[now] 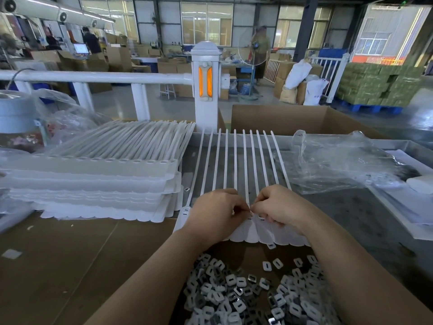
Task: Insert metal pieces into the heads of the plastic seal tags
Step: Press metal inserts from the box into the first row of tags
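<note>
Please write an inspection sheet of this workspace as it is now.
Surface: brown cardboard sheet over a grey bench.
Job's things: one strip of seal tags under both hands; stack of tag strips at left; pile of metal pieces in front.
Clutter: clear plastic bag at right; open carton behind.
Grippers: left hand and right hand pinch at the tag heads, fingertips meeting.
Cables: nothing seen.
Surroundings: white railing, stacked boxes, people far behind.

We see both hands meet over a joined strip of seal tags (246, 174) on the surface (70, 254): left hand (216, 213) and right hand (278, 208) pinch at one tag head. Loose metal pieces (253, 294) heap at the near edge; stacked tag sheets (93, 174) lie left.
</note>
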